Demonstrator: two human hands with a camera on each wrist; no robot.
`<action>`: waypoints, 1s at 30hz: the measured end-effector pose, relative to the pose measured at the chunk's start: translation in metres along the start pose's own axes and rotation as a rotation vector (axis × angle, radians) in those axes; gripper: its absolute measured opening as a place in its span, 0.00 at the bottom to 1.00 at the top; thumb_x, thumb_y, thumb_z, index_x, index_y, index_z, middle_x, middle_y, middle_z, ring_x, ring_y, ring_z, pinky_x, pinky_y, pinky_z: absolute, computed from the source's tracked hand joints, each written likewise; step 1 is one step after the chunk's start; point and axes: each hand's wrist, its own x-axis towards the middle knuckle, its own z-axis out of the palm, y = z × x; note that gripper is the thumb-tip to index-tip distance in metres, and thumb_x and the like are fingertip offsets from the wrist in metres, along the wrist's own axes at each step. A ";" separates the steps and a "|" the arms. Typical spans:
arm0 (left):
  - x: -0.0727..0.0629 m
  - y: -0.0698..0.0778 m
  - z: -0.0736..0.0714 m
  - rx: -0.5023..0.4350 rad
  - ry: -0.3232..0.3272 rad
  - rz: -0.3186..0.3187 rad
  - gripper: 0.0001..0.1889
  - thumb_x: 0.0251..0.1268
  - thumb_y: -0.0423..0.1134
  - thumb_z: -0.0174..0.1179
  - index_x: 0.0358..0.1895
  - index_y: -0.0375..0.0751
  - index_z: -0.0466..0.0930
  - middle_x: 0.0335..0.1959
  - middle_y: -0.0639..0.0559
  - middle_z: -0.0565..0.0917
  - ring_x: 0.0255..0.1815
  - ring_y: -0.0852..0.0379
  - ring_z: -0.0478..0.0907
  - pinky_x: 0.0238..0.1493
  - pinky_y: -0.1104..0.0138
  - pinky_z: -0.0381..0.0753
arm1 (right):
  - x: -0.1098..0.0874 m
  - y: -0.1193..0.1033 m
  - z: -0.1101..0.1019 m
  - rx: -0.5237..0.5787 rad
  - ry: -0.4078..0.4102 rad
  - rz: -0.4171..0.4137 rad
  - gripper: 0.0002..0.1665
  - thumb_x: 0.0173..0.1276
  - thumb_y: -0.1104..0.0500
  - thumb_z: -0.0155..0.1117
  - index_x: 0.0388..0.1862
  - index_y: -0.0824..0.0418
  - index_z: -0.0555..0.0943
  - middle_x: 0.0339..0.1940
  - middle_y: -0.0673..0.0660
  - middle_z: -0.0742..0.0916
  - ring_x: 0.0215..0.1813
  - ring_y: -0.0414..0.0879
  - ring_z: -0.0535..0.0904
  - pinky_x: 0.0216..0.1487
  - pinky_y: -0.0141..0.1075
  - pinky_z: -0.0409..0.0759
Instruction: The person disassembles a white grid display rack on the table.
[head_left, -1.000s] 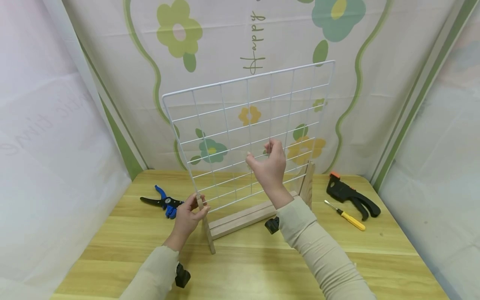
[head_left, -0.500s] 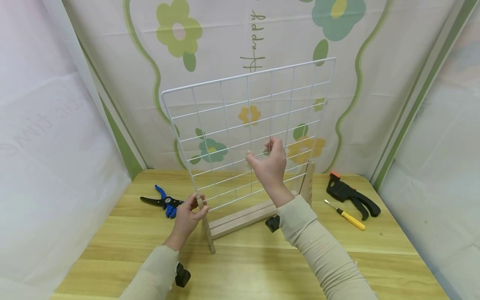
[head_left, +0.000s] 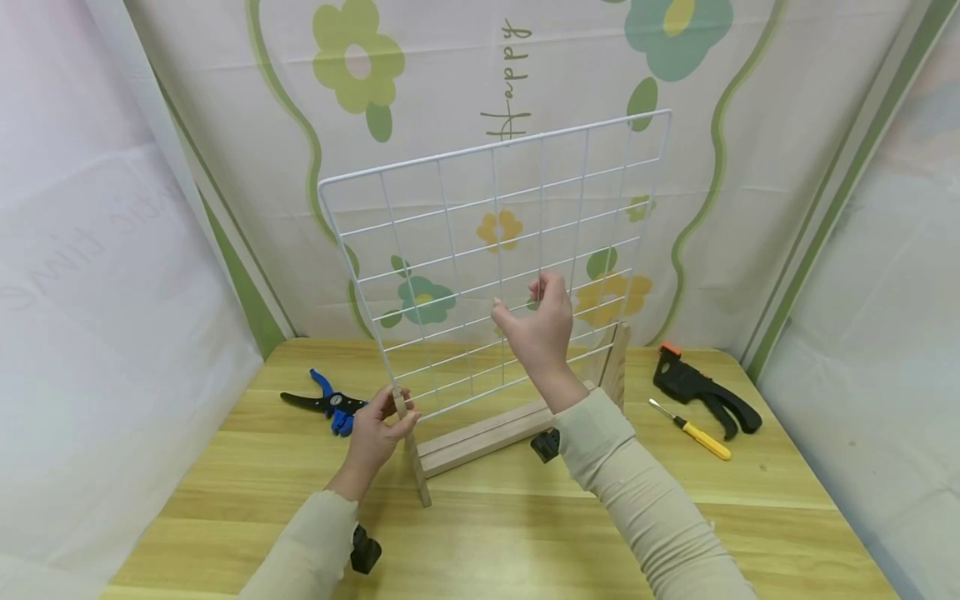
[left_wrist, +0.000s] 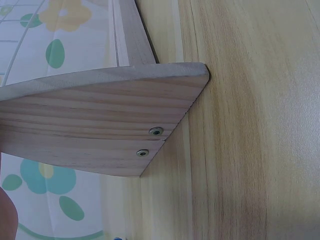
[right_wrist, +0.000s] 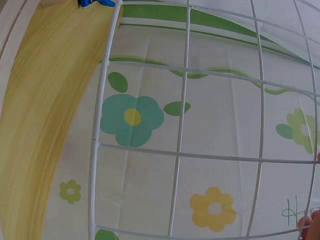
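Note:
A white wire grid panel [head_left: 498,247] stands tilted in a pale wooden stand [head_left: 483,440]. My left hand [head_left: 372,435] grips the top of the stand's left side piece [head_left: 417,471], where the grid's left edge meets it. In the left wrist view that side piece [left_wrist: 95,117] shows two bolt heads near its foot. My right hand [head_left: 542,329] has its fingers curled round a wire near the grid's middle, thumb held apart. Only fingertips [right_wrist: 312,227] show at the right wrist view's edge, beside the grid's wires [right_wrist: 178,155].
Blue-and-black pliers [head_left: 333,404] lie left of the stand. On the right are a yellow-handled screwdriver [head_left: 701,437] and a black gun-shaped tool [head_left: 705,392] with an orange tip. A flowered cloth [head_left: 442,83] hangs behind the wooden table [head_left: 510,542].
The grid's top edge has risen slightly in the head view, while its lower edge barely shifted. My right hand has moved up a little; my left hand stays put.

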 end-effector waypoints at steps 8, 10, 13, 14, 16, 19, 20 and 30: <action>0.000 0.000 0.000 -0.014 -0.003 -0.006 0.14 0.46 0.18 0.63 0.39 0.24 0.75 0.31 0.34 0.81 0.33 0.47 0.83 0.29 0.62 0.83 | 0.001 -0.002 -0.001 0.000 -0.003 0.010 0.30 0.46 0.59 0.72 0.42 0.71 0.68 0.33 0.59 0.74 0.38 0.54 0.70 0.39 0.39 0.69; 0.000 0.000 0.000 -0.020 -0.004 -0.007 0.14 0.46 0.18 0.63 0.39 0.24 0.75 0.30 0.35 0.81 0.32 0.45 0.83 0.29 0.64 0.83 | 0.002 -0.002 -0.001 0.001 -0.003 0.015 0.30 0.45 0.59 0.72 0.42 0.70 0.68 0.33 0.59 0.74 0.38 0.53 0.70 0.40 0.38 0.68; 0.000 0.000 0.000 -0.027 -0.006 -0.009 0.14 0.45 0.17 0.63 0.39 0.23 0.75 0.29 0.36 0.82 0.31 0.40 0.81 0.28 0.69 0.82 | 0.003 -0.002 -0.001 0.003 0.001 0.014 0.29 0.45 0.59 0.72 0.42 0.70 0.68 0.33 0.59 0.73 0.38 0.53 0.70 0.39 0.38 0.68; 0.000 0.000 0.000 -0.033 -0.008 -0.013 0.14 0.45 0.17 0.63 0.39 0.23 0.75 0.29 0.36 0.81 0.32 0.38 0.81 0.28 0.71 0.81 | 0.003 -0.002 -0.001 0.002 0.001 0.013 0.29 0.45 0.59 0.72 0.42 0.69 0.68 0.33 0.59 0.73 0.38 0.53 0.70 0.39 0.38 0.68; 0.000 0.000 0.000 -0.038 -0.009 -0.021 0.14 0.46 0.17 0.63 0.39 0.23 0.74 0.29 0.35 0.81 0.32 0.38 0.81 0.28 0.75 0.80 | 0.003 -0.003 -0.001 0.002 0.003 0.011 0.29 0.46 0.59 0.72 0.41 0.68 0.67 0.32 0.59 0.73 0.38 0.53 0.69 0.39 0.38 0.68; 0.000 0.000 0.000 -0.044 -0.009 -0.036 0.14 0.46 0.18 0.63 0.39 0.23 0.75 0.29 0.35 0.81 0.32 0.42 0.82 0.28 0.76 0.80 | 0.004 -0.002 0.000 0.003 0.006 0.007 0.28 0.46 0.59 0.72 0.41 0.68 0.67 0.32 0.59 0.73 0.37 0.53 0.69 0.39 0.38 0.68; 0.000 0.000 0.000 -0.041 -0.008 -0.039 0.14 0.46 0.18 0.63 0.39 0.23 0.75 0.29 0.35 0.81 0.32 0.45 0.82 0.28 0.76 0.80 | 0.004 -0.002 0.000 0.003 0.007 0.005 0.28 0.46 0.59 0.72 0.41 0.68 0.67 0.32 0.59 0.73 0.37 0.53 0.69 0.39 0.38 0.68; 0.000 0.002 0.000 -0.027 -0.007 -0.038 0.14 0.47 0.18 0.63 0.40 0.22 0.75 0.28 0.36 0.82 0.32 0.48 0.82 0.26 0.76 0.79 | 0.006 -0.003 -0.001 0.006 0.009 -0.007 0.29 0.46 0.59 0.72 0.41 0.68 0.67 0.32 0.59 0.73 0.38 0.53 0.70 0.39 0.39 0.69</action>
